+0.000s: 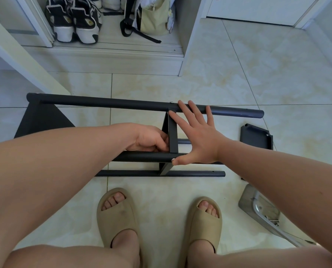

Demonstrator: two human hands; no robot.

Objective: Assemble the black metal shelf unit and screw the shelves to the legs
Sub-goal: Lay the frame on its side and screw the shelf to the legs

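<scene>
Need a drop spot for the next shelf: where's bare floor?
Widest bare tile lies beyond the far leg, up to the wardrobe sill. A narrower strip runs between the near leg and the slippers. Crowded: the right, with a loose shelf panel and shiny metal piece; left hand and right hand at the middle shelf.

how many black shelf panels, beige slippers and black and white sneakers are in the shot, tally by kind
black shelf panels: 3
beige slippers: 2
black and white sneakers: 2
total: 7
</scene>
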